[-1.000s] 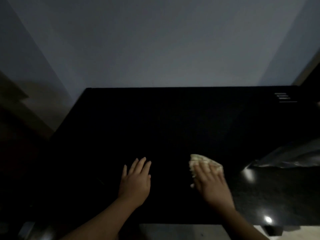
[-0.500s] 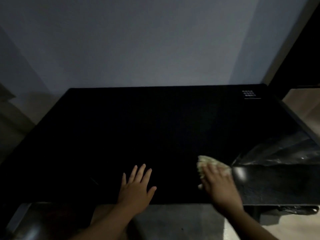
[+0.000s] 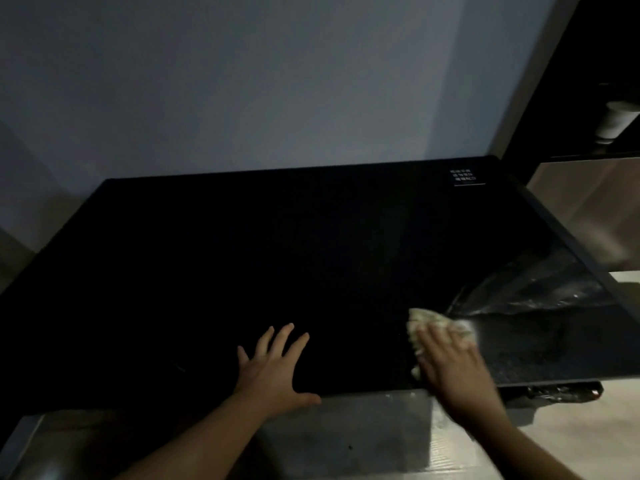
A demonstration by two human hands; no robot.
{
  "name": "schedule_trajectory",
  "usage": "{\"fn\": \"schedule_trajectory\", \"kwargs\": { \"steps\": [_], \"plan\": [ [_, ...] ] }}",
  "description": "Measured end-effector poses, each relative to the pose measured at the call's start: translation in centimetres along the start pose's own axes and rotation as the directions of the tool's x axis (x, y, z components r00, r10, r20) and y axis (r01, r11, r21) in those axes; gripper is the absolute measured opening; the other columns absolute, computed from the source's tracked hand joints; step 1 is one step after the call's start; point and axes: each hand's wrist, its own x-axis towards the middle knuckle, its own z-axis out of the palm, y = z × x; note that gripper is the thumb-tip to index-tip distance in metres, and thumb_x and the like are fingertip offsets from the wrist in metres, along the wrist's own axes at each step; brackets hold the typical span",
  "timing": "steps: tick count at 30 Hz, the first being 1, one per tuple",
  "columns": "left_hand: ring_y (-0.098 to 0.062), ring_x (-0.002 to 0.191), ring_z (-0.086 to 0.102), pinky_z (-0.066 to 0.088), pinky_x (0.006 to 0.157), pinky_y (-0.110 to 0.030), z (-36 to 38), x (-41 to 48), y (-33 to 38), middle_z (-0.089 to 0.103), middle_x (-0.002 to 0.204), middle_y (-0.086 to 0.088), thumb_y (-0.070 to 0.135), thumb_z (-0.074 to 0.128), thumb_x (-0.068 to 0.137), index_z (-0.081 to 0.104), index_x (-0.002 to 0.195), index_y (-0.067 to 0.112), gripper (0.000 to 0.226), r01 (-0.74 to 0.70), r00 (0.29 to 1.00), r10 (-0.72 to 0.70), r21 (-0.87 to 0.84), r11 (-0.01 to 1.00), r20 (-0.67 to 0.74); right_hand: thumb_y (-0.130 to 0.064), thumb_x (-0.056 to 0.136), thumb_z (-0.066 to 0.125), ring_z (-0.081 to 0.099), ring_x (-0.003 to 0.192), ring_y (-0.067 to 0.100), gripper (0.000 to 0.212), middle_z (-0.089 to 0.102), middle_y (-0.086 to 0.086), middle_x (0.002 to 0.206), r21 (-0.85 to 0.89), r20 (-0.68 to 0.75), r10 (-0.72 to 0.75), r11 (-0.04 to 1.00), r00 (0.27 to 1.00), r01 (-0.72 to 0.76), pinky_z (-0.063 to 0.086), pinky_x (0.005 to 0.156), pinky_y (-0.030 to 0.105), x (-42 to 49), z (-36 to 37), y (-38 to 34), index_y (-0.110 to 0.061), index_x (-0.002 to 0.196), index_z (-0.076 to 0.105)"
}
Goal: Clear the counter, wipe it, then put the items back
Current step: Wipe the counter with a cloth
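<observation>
We brace our left hand [image 3: 273,374] on the dark bench [image 3: 277,254], fingers spread wide and flat, likely for balance, while our right hand [image 3: 453,367] presses the pale cloth [image 3: 427,322] down under straight fingers near the front right edge to wipe.

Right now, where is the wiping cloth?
In the head view the cloth lies lower right on the black counter, near its front edge, pressed under the fingers of the right hand; the left hand rests flat to its left.
</observation>
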Motion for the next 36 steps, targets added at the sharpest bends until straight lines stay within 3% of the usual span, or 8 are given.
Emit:
{"fn": "schedule_trajectory", "kwargs": {
  "steps": [4,7,12,19,23,28,33,36],
  "plan": [
    [-0.024,0.146,-0.007,0.008,0.115,-0.058,-0.4,-0.2,0.4,-0.011,0.158,0.009,0.072,0.056,0.074,-0.003,0.15,0.037,0.102,0.01,1.0,-0.009,0.032,0.999,-0.012,-0.042,0.098,0.03,0.012,0.145,0.031,0.058,0.012,0.007,0.159,0.11,0.029,0.354,0.928,0.935,-0.355,0.004,0.115,0.046,-0.4,-1.3,0.7,-0.025,0.151,0.013],
    [-0.025,0.146,-0.004,0.011,0.115,-0.058,-0.4,-0.1,0.7,-0.009,0.158,0.009,0.071,0.056,0.074,-0.002,0.15,0.037,0.101,0.014,1.0,-0.013,0.03,0.999,-0.022,-0.042,0.079,0.038,0.047,0.122,0.041,0.061,0.056,0.014,0.133,0.09,-0.081,0.067,0.994,0.994,-0.059,0.012,0.107,0.046,-0.9,0.6,-6.2,-0.018,0.135,0.044],
    [-0.026,0.145,-0.002,0.012,0.114,-0.058,0.0,-0.3,1.3,-0.004,0.158,0.008,0.068,0.058,0.075,0.001,0.149,0.039,0.098,0.026,0.999,-0.026,0.001,1.0,-0.044,-0.044,0.076,0.038,0.062,0.113,0.024,0.055,0.063,-0.003,0.126,0.118,0.005,-0.242,0.964,0.97,0.24,0.011,0.107,0.036,-1.5,0.7,-7.7,-0.028,0.128,0.044],
    [-0.027,0.145,0.002,0.014,0.116,-0.054,-0.1,-0.2,1.7,0.0,0.158,0.007,0.071,0.048,0.08,0.006,0.15,0.038,0.088,-0.024,0.998,0.023,-0.009,1.0,-0.06,-0.038,0.101,0.026,-0.001,0.147,0.025,0.057,-0.001,0.003,0.16,0.137,0.12,0.372,0.912,0.92,-0.387,0.002,0.118,0.046,-1.8,-2.0,1.9,-0.027,0.151,0.001],
    [-0.029,0.145,0.001,0.01,0.116,-0.055,0.1,0.3,2.1,-0.001,0.158,0.007,0.072,0.047,0.08,0.004,0.15,0.037,0.089,-0.048,0.998,0.047,-0.006,0.999,-0.05,-0.038,0.077,0.043,0.057,0.117,0.037,0.058,0.058,0.013,0.131,0.061,-0.033,0.076,0.995,0.997,-0.074,0.034,0.103,0.054,-1.8,0.1,-6.1,-0.017,0.132,0.045],
    [-0.03,0.144,0.002,0.014,0.116,-0.054,-0.3,0.8,2.1,0.0,0.158,0.007,0.07,0.05,0.079,0.005,0.15,0.037,0.091,-0.077,0.996,0.076,-0.007,0.997,-0.04,-0.046,0.075,0.039,0.064,0.11,0.025,0.057,0.064,-0.002,0.125,0.076,0.092,-0.139,0.988,0.986,0.132,0.02,0.106,0.038,-1.3,0.1,-7.6,-0.027,0.128,0.045],
    [-0.031,0.145,-0.004,0.011,0.115,-0.057,-1.3,1.8,3.8,-0.007,0.158,0.008,0.071,0.055,0.074,0.002,0.15,0.037,0.099,-0.1,0.995,0.1,-0.003,0.995,0.016,-0.042,0.097,0.033,0.009,0.147,0.026,0.061,0.006,0.004,0.16,0.024,0.158,0.33,0.941,0.931,-0.338,0.011,0.116,0.044,-1.8,-2.2,3.4,-0.024,0.151,0.009],
    [-0.028,0.146,-0.005,0.009,0.115,-0.057,-1.5,2.2,6.4,-0.007,0.158,0.009,0.07,0.056,0.075,0.001,0.15,0.036,0.099,-0.151,0.989,0.15,0.036,0.988,0.016,-0.039,0.098,0.03,0.013,0.145,0.03,0.059,0.01,0.007,0.159,0.071,0.116,0.468,0.876,0.876,-0.478,0.008,0.116,0.047,-2.0,-1.7,3.3,-0.023,0.151,0.009]
  ]
}}
